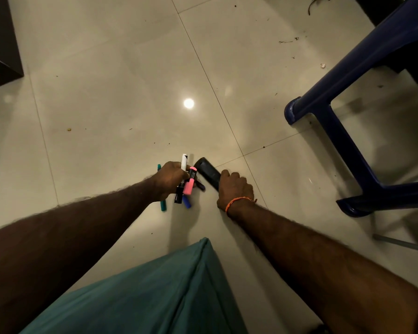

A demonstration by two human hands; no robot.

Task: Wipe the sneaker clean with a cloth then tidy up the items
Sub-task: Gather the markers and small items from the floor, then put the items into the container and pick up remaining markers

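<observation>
My left hand grips a bunch of markers low over the tiled floor: a pink highlighter, a white and black marker, a teal marker and a blue one. Just to its right, my right hand is curled round a flat black oblong object, which looks like a remote and lies on or just above the floor. An orange thread band circles the right wrist. No sneaker or cloth is in view.
A dark blue plastic chair stands on the right, its legs close to my right hand. A dark piece of furniture fills the top left corner. My teal-clad knee is at the bottom. Small crumbs dot the pale floor tiles.
</observation>
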